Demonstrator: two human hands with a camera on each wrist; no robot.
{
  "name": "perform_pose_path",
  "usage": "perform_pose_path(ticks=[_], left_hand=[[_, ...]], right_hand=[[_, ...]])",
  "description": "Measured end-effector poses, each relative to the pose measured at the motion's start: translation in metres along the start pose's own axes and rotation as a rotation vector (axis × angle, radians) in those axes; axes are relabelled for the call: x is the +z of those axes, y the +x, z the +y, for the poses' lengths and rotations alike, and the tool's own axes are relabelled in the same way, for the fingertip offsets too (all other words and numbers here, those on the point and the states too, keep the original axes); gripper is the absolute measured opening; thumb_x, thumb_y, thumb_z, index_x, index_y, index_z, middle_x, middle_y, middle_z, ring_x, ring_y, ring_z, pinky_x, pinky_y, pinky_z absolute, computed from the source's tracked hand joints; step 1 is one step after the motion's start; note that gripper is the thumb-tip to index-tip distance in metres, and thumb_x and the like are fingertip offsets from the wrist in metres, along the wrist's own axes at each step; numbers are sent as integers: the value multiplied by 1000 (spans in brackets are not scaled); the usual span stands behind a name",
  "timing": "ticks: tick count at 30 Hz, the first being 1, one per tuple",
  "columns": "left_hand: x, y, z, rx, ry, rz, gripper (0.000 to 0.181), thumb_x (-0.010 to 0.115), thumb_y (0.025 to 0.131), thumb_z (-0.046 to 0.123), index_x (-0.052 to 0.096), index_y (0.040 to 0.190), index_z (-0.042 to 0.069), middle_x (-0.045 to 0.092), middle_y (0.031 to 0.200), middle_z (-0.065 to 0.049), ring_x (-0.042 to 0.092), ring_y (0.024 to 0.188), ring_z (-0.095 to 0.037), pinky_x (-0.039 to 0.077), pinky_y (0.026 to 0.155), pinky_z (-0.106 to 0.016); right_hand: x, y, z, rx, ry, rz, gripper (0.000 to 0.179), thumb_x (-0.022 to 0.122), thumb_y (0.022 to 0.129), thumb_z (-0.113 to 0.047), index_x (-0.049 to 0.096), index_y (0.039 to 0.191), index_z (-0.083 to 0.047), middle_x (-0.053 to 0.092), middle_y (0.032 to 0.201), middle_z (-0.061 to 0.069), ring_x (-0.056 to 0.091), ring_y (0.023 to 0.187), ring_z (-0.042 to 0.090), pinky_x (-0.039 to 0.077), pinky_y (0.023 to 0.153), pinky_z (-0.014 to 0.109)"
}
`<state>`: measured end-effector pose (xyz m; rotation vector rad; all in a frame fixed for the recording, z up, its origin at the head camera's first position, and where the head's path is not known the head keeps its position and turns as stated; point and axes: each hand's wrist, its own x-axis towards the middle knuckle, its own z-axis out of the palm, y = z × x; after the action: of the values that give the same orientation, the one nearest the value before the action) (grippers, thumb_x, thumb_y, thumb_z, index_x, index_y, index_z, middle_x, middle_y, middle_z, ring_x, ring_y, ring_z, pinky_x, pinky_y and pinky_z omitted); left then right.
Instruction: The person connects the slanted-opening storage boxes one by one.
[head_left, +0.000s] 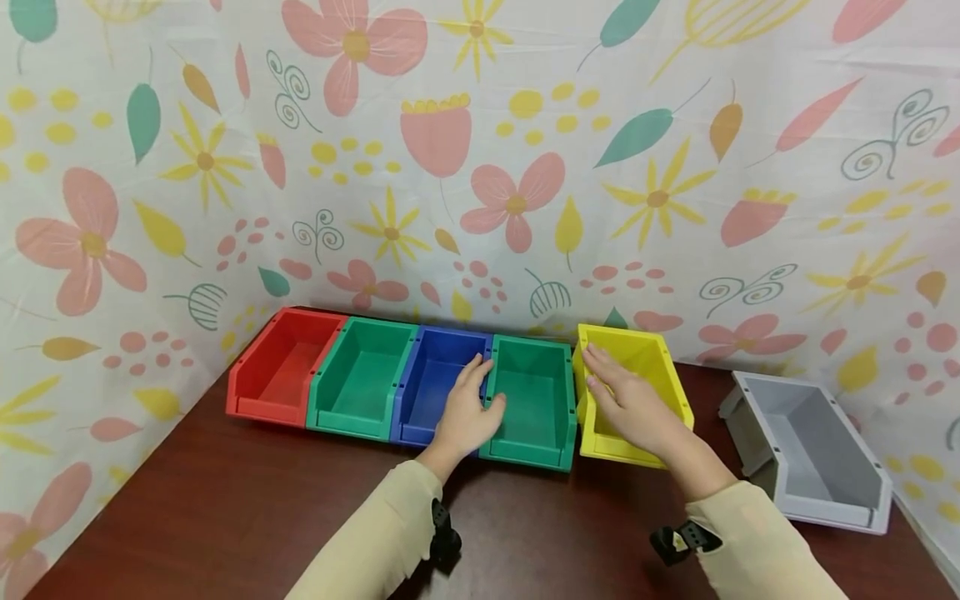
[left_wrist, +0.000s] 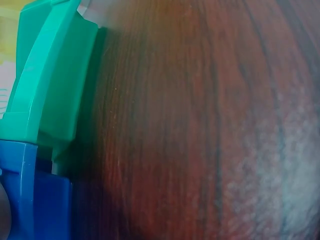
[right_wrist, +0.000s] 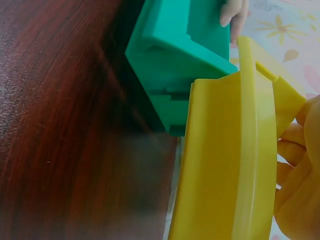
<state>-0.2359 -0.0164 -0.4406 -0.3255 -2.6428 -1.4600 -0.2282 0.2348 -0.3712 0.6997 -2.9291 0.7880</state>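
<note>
My left hand (head_left: 467,417) is over the wall between the blue bin (head_left: 442,371) and the right-hand green bin (head_left: 528,408), fingers extended and thumb apart on the green side. Part of this bin pair shows in the left wrist view. My right hand (head_left: 637,412) reaches into the yellow bin (head_left: 656,367), its fairly straight fingers against the inner left side. From the right wrist, the yellow bin's front (right_wrist: 220,160) stands beside the green bin (right_wrist: 170,70), with left fingertips (right_wrist: 232,12) at the green bin's far side.
Farther left in the row are another green bin (head_left: 363,375) and a red bin (head_left: 292,358). A grey bin (head_left: 813,442) stands apart at the right, turned at an angle. Behind the dark wooden table (head_left: 225,508) hangs a flower-patterned cloth (head_left: 525,108).
</note>
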Motion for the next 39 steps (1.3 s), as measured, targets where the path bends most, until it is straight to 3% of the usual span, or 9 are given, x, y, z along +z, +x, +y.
perform_pose_path(ticks=[3, 6, 10, 13, 22, 32, 39], left_hand=[[1, 0, 0, -11, 2, -8, 57, 51, 92, 20, 36, 147, 14, 24, 156, -7, 62, 57, -19, 40, 52, -26], [2, 1, -2, -18, -4, -20, 57, 50, 93, 19, 34, 147, 15, 23, 157, -6, 47, 41, -14, 36, 46, -26], [-1, 4, -3, -17, -8, -23, 57, 48, 93, 20, 34, 147, 17, 23, 157, -4, 32, 35, -10, 34, 41, -25], [-2, 5, -2, -16, -11, -27, 57, 48, 93, 21, 34, 148, 17, 22, 157, -3, 28, 35, -11, 34, 40, -25], [0, 2, -4, -24, -22, -42, 57, 48, 93, 18, 34, 147, 17, 22, 157, -3, 27, 35, -11, 34, 40, -26], [-2, 5, -4, 1, -45, -36, 57, 50, 92, 17, 35, 147, 16, 23, 157, -3, 28, 34, -12, 36, 40, -27], [-3, 4, -7, -10, -57, -26, 58, 51, 90, 16, 37, 146, 17, 26, 156, -2, 29, 34, -12, 37, 39, -28]], right_hand=[[-1, -1, -2, -5, -9, -19, 55, 35, 102, -34, 27, 148, -5, 23, 156, 12, 20, 144, 34, 24, 111, 55], [-2, -1, -3, -6, -28, -31, 57, 34, 102, -37, 28, 148, -4, 23, 156, 12, 21, 144, 34, 24, 111, 55], [-3, 3, -5, -23, -59, -36, 56, 33, 102, -36, 28, 148, -3, 24, 156, 14, 22, 143, 35, 25, 111, 56], [-3, 4, -5, -22, -77, -39, 56, 33, 102, -36, 28, 148, -3, 24, 156, 14, 23, 143, 35, 24, 111, 56], [1, 2, -4, 17, -95, -69, 59, 31, 102, -41, 28, 148, -5, 25, 156, 12, 23, 144, 33, 24, 111, 55], [1, 5, -3, 14, -127, -66, 53, 39, 102, -26, 29, 148, -3, 27, 155, 14, 24, 143, 34, 25, 111, 55], [8, 5, -3, 16, -125, -75, 53, 40, 101, -25, 28, 148, -4, 26, 155, 13, 24, 143, 32, 26, 111, 53]])
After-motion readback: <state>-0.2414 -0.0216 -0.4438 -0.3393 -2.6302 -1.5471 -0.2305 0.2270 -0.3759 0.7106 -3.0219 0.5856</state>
